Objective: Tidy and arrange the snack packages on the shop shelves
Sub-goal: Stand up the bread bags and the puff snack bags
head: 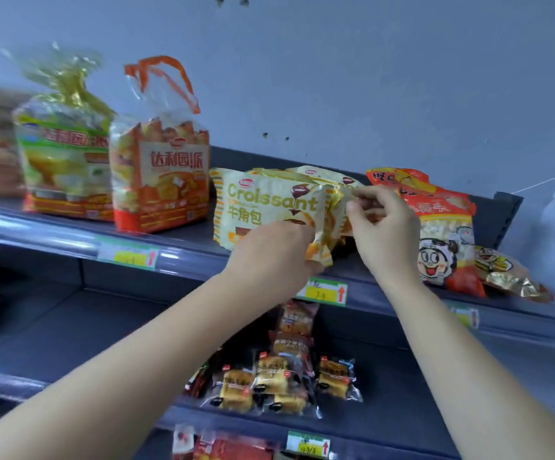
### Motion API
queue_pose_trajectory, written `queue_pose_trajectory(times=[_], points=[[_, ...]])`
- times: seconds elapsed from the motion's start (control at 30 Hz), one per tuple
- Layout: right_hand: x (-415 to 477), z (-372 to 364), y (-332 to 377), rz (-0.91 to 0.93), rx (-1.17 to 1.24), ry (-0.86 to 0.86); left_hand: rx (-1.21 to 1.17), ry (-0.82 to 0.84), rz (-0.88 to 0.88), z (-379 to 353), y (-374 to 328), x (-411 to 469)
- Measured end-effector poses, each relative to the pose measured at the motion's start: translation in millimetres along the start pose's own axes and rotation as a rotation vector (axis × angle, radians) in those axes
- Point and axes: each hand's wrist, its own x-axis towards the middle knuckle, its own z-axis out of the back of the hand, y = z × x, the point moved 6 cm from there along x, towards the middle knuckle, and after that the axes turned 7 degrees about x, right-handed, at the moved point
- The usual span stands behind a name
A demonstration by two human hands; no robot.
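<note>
A yellow croissant package [263,202] stands on the top shelf [70,235], with a second one [329,175] behind it. My left hand [276,257] grips the front package at its lower right corner. My right hand [380,224] pinches the edge of a croissant package at its upper right side. To the left stand an orange pie bag [160,171] and a green pie bag [63,154], both upright. A red and white snack bag [442,227] leans just right of my right hand.
Small wrapped cakes [269,383] lie loose on the lower shelf [70,327]. A flat gold-edged packet [508,277] lies at the top shelf's right end. Price tags [326,291] sit on the shelf rails. The grey wall [336,78] rises behind.
</note>
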Motion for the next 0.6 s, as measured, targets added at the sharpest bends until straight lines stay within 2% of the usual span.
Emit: queue_pose_trajectory(times=[0.13, 0.3, 0.6], points=[[-72.3, -71.7, 64.9, 0.065, 0.059, 0.202, 0.18, 0.026, 0.175, 17.3, 91.6, -81.7], [-167.7, -148.1, 142.9, 0.135, 0.114, 0.403, 0.296, 0.043, 0.449, 36.5, 187.3, -194.5], [-303.9, -265.3, 234.5, 0.216, 0.153, 0.753, 0.434, 0.134, 0.831, 49.2, 305.9, -362.6]])
